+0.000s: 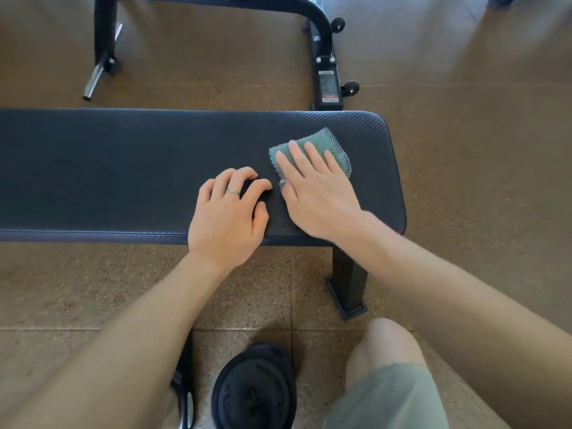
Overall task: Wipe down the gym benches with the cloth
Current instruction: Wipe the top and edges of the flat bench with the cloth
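A flat gym bench with a dark blue textured pad (123, 168) runs across the view from left to right. A folded teal cloth (332, 144) lies on the pad near its right end. My right hand (315, 187) lies flat on the cloth, fingers spread, pressing it to the pad. My left hand (229, 215) rests just left of it on the bare pad, fingers curled, holding nothing, a ring on one finger.
The bench's black leg (348, 286) stands on the brown speckled floor by my knee (387, 342). A black weight plate (253, 388) lies on the floor below me. Behind the bench stands a black equipment frame (323, 41) with small wheels and a steel peg (93, 80).
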Motion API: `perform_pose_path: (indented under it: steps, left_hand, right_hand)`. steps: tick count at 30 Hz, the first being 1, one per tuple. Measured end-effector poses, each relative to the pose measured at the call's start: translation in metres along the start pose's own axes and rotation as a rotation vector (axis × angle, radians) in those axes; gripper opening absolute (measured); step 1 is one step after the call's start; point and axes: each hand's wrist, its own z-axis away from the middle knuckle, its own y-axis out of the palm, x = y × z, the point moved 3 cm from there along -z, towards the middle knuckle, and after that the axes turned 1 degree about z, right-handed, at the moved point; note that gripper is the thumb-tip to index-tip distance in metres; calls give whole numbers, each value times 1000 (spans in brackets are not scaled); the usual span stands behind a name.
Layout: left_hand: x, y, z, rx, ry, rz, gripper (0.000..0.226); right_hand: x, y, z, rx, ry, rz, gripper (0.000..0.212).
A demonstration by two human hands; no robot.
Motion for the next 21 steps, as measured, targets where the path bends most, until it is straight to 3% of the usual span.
perform_pose_path:
  steps: [4,8,14,21]
  left_hand:
    - [-1,1,1,-4,-8,-4,39]
    - [-3,-2,0,39,-22,-2,39]
    - [-1,-1,-1,16,2,-2,38]
    - [-1,1,2,38,9,-5,40]
  right_hand:
    - [18,11,65,14,-95,26,59]
    - [-4,6,38,15,-139,42,57]
    - [-21,-5,-23,-1,123,6,57]
    - [24,13,83,-30,108,-11,57]
